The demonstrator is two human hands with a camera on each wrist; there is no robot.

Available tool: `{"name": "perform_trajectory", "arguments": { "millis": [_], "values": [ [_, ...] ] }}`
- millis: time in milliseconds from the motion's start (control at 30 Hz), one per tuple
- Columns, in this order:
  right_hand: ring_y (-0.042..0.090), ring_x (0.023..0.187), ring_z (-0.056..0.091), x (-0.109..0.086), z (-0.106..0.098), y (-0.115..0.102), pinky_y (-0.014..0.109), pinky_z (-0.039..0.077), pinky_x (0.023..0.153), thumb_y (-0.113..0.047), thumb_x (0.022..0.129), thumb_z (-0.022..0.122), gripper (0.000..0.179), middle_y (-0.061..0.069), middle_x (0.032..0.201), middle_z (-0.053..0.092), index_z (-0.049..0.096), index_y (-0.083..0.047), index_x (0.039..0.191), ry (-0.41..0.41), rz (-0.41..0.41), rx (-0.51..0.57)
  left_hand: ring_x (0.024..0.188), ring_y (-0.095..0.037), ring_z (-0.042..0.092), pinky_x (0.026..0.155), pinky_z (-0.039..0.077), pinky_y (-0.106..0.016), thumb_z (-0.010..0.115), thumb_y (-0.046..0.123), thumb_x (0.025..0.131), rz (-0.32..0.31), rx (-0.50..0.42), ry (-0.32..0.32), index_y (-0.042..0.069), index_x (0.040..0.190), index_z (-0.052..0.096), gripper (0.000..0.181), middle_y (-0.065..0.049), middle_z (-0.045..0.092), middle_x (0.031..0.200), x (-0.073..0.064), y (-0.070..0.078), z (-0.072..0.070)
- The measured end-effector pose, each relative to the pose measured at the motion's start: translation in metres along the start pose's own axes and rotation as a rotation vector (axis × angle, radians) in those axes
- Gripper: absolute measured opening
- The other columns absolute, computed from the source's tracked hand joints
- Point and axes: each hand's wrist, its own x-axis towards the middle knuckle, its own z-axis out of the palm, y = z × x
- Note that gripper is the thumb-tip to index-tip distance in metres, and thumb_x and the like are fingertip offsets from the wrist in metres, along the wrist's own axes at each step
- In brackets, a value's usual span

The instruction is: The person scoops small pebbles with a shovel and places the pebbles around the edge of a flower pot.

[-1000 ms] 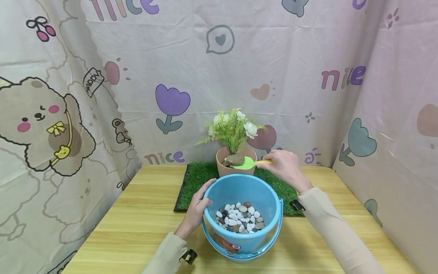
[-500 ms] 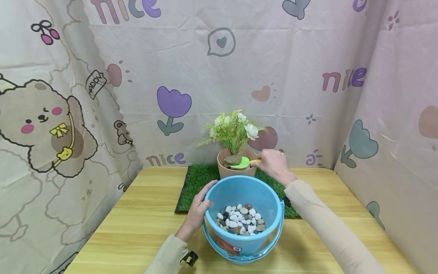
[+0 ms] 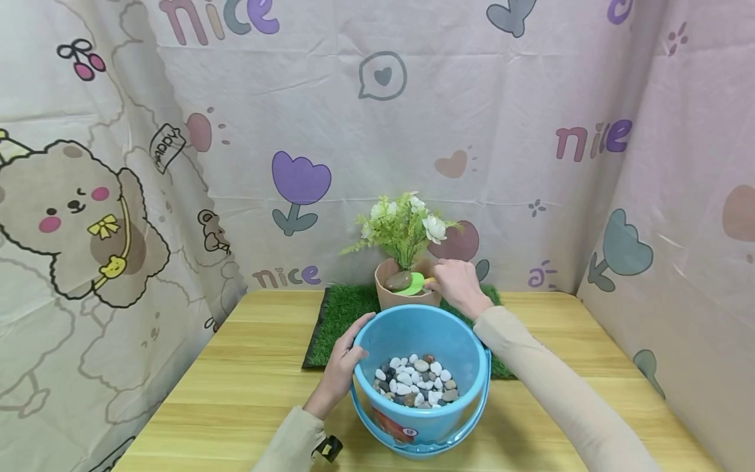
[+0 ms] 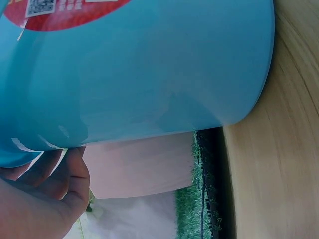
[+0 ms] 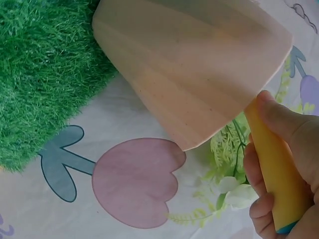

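In the head view a blue bucket [image 3: 430,426] stands on the table with white, brown and dark pebbles [image 3: 413,380] in its bottom. My left hand [image 3: 341,364] holds its left rim, thumb over the edge. Behind the bucket is a pinkish plant pot [image 3: 388,301] with white flowers and green leaves [image 3: 407,229]. My right hand [image 3: 459,285] grips the yellow handle [image 5: 279,174] of a small toy shovel over the pot's right side. Its green blade [image 3: 414,284] is inside the pot opening, against a large brown stone [image 3: 398,281]. The blade's tip is hidden behind the stone.
The pot stands on a green artificial grass mat [image 3: 348,321], partly covered by the bucket. Beneath is a wooden table [image 3: 248,367]. A printed cloth [image 3: 377,144] hangs behind and at both sides. The bucket's handle [image 3: 466,429] hangs down in front.
My right hand has moved left toward the pot with the shovel. The blade and the brown stone have shifted slightly left in the pot. My left hand stays on the bucket rim.
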Motion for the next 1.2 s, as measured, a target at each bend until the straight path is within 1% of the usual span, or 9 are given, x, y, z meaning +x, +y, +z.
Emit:
{"name": "perform_trajectory", "arguments": {
  "millis": [233,333,433,500,600,700,867,1033,1200],
  "values": [
    [0.019,0.049,0.046,0.003,0.003,0.000,0.035,0.040,0.043,-0.028,0.078,0.080,0.044,0.003,0.060,0.050,0.049,-0.018,0.049,0.055,-0.040,-0.069,0.125,-0.036,0.055,0.096,0.048,-0.053,0.040,0.004,0.083,0.010,-0.003,0.001,0.016,0.150,0.040,0.068,-0.010,0.049,0.146,0.000,0.000,0.000],
    [0.020,0.050,0.046,0.004,0.004,0.002,0.035,0.040,0.044,-0.026,0.080,0.079,0.040,0.003,0.060,0.051,0.052,-0.018,0.051,0.070,-0.034,-0.085,0.124,-0.036,0.056,0.095,0.049,-0.053,0.040,0.004,0.083,0.010,-0.004,0.000,0.017,0.150,0.041,0.068,-0.010,0.050,0.146,0.000,0.000,0.000],
    [0.019,0.050,0.047,0.004,0.005,0.003,0.034,0.038,0.042,-0.028,0.081,0.079,0.036,0.003,0.060,0.051,0.056,-0.018,0.054,0.066,-0.020,-0.088,0.124,-0.035,0.056,0.095,0.049,-0.052,0.040,0.004,0.083,0.002,-0.008,-0.006,0.021,0.149,0.041,0.068,-0.010,0.049,0.146,0.000,0.000,0.000],
    [0.019,0.049,0.046,0.004,0.004,0.004,0.033,0.037,0.041,-0.028,0.080,0.079,0.034,0.003,0.059,0.050,0.058,-0.017,0.055,0.063,-0.006,-0.084,0.125,-0.035,0.056,0.095,0.049,-0.052,0.040,0.004,0.084,0.001,-0.009,-0.013,0.020,0.150,0.040,0.068,-0.011,0.049,0.146,-0.001,0.000,0.000],
    [0.018,0.047,0.043,0.006,0.001,0.004,0.033,0.034,0.039,-0.023,0.080,0.077,0.038,0.003,0.054,0.046,0.053,-0.016,0.051,0.054,0.021,-0.070,0.125,-0.036,0.055,0.095,0.049,-0.053,0.040,0.004,0.084,-0.001,-0.011,-0.013,0.019,0.150,0.040,0.068,-0.011,0.049,0.147,-0.001,0.000,0.000],
    [0.017,0.045,0.038,0.008,-0.003,0.003,0.032,0.031,0.038,-0.020,0.080,0.076,0.046,0.002,0.051,0.041,0.044,-0.016,0.047,0.035,0.037,-0.055,0.125,-0.036,0.055,0.095,0.049,-0.053,0.039,0.004,0.084,-0.003,-0.010,-0.008,0.017,0.151,0.039,0.068,-0.010,0.049,0.147,-0.001,0.000,-0.001],
    [0.017,0.044,0.040,0.007,-0.006,0.004,0.032,0.031,0.037,-0.029,0.080,0.079,0.049,0.001,0.051,0.041,0.043,-0.018,0.048,0.012,0.048,-0.047,0.125,-0.035,0.056,0.095,0.049,-0.053,0.039,0.003,0.084,-0.002,0.007,-0.002,0.018,0.150,0.040,0.067,-0.010,0.049,0.146,-0.001,0.001,0.000],
    [0.018,0.044,0.043,0.002,-0.009,0.008,0.034,0.033,0.037,-0.041,0.077,0.080,0.043,0.001,0.054,0.045,0.054,-0.016,0.053,0.020,0.089,-0.029,0.125,-0.035,0.055,0.096,0.049,-0.053,0.039,0.004,0.084,-0.001,0.004,0.002,0.023,0.149,0.041,0.068,-0.010,0.049,0.147,-0.001,0.001,0.001],
    [0.018,0.045,0.045,-0.002,-0.012,0.009,0.034,0.032,0.039,-0.048,0.079,0.075,0.032,-0.001,0.059,0.049,0.071,-0.017,0.068,-0.025,0.127,0.022,0.125,-0.036,0.056,0.095,0.049,-0.053,0.040,0.004,0.084,0.001,0.002,0.004,0.021,0.149,0.041,0.068,-0.010,0.048,0.147,-0.001,0.003,0.000]
  ]
}}
